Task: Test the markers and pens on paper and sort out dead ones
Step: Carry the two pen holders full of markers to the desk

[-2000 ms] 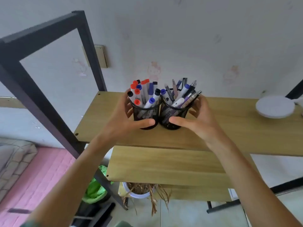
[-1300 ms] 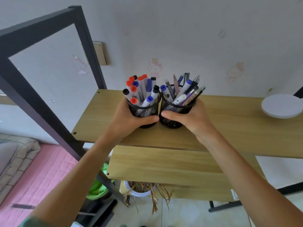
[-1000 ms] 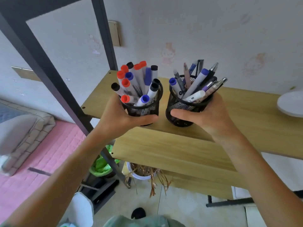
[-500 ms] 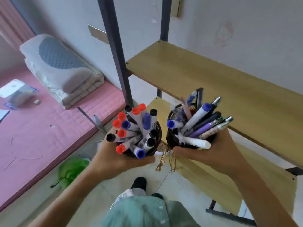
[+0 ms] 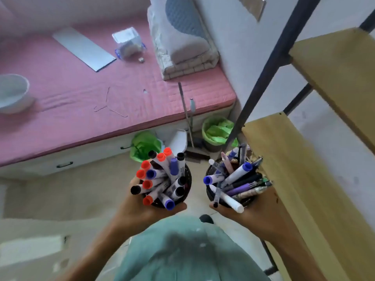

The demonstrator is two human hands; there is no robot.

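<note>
a person's left hand [image 5: 140, 211] gripped a mesh cup of markers [image 5: 162, 179], the right hand [image 5: 257, 218] a cup of pens [image 5: 233, 183]; testing looked unstarted, no paper in sight.

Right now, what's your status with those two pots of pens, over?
Left hand grips marker cup; right hand grips pen cup. Both carried above the floor, no testing yet. Wooden shelf close by the right hand.
</note>
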